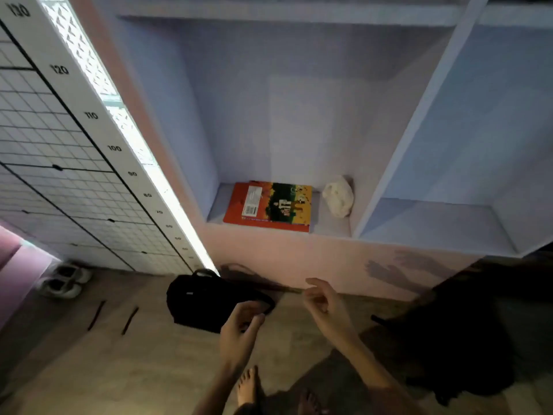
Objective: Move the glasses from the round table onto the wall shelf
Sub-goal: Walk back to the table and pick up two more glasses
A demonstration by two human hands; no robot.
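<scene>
I see no glasses and no round table in this view. The wall shelf (333, 226) is straight ahead, pale lilac, with open compartments. An orange book (269, 206) and a white lumpy object (338, 195) lie in its lower middle compartment. The compartment to the right (434, 220) holds nothing. My left hand (241, 324) hangs below the shelf over the floor, fingers loosely curled, with nothing in it. My right hand (323, 301) is beside it, slightly higher, also loosely curled and holding nothing that I can make out.
A black bag (203, 301) lies on the floor against the wall under the shelf. White shoes (62, 280) stand at the left by a height-chart grid panel (89, 130). A dark bulky object (466, 324) fills the right floor. My bare feet (248, 384) show below.
</scene>
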